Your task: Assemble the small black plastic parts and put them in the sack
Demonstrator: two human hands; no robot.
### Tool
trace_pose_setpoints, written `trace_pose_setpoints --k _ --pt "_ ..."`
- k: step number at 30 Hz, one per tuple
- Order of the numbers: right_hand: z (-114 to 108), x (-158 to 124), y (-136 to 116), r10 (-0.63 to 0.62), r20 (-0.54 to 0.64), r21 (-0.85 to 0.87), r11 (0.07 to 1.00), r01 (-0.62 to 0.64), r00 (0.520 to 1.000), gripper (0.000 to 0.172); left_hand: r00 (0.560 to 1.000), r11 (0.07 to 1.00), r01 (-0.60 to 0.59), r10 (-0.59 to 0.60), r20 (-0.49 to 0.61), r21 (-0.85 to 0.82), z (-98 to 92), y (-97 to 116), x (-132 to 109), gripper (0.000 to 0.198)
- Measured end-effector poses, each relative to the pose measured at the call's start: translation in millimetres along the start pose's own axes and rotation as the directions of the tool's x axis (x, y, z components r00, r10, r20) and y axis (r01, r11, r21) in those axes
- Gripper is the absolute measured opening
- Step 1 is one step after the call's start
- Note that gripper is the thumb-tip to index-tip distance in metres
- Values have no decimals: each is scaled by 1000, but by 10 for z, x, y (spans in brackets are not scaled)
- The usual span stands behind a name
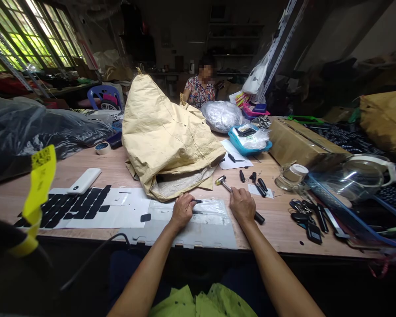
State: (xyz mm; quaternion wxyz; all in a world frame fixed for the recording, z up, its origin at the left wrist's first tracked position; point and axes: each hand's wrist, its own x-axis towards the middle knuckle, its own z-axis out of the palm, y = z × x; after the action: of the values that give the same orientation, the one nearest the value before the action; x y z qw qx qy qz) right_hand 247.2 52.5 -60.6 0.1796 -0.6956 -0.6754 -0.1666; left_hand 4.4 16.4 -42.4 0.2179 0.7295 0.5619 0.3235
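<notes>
My left hand (pixel 182 210) is closed round a small black rod-like tool (pixel 197 201) whose tip points right over a clear plastic sheet (pixel 208 207). My right hand (pixel 242 205) is wrapped round the black handle of a small hammer (pixel 231 189). The hammer's metal head lies up and to the left, near a big tan sack (pixel 165 132). Both hands rest on the wooden table (pixel 277 220), over a grey mat (pixel 198 233).
Several small black parts (pixel 257 182) and car key shells (pixel 305 218) lie to the right, by a glass jar (pixel 292 176) and a clear kettle (pixel 359 176). A white sheet with black pads (pixel 75 204) and a power bank (pixel 85 180) lie left. A person (pixel 201 86) sits across the table.
</notes>
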Motion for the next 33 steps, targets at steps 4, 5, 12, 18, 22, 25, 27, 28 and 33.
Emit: trace_pose_setpoints --k 4,5,12,18,22,25,27,28,33 --pt "-5 3 -9 7 2 4 1000 -7 1000 23 996 992 20 -30 -84 -123 0 6 0 15" --pt "-5 5 -9 7 2 5 1000 -7 1000 22 994 987 24 -41 -102 -156 4 6 -1 15" --pt "0 10 -13 5 -16 9 1000 -5 1000 22 994 962 21 -49 -94 -274 10 18 -4 21" --pt "7 4 -11 4 -22 3 1000 -4 1000 22 994 960 27 -56 -98 -277 -14 50 -9 13" --pt "18 2 2 -7 -22 4 1000 7 1000 22 992 940 44 -83 -100 -339 5 46 -8 12" --pt "20 3 6 -7 -19 2 1000 7 1000 23 991 916 62 -105 -88 -396 22 28 -2 14" --pt "16 4 5 -5 -18 2 1000 5 1000 23 988 906 79 -126 -86 -415 30 16 1 14" --pt "12 5 4 -5 -18 3 1000 5 1000 23 986 906 92 -141 -90 -413 31 12 2 14" --pt "-5 4 -4 -6 -20 6 1000 6 1000 22 981 919 117 -167 -102 -377 12 21 0 12"
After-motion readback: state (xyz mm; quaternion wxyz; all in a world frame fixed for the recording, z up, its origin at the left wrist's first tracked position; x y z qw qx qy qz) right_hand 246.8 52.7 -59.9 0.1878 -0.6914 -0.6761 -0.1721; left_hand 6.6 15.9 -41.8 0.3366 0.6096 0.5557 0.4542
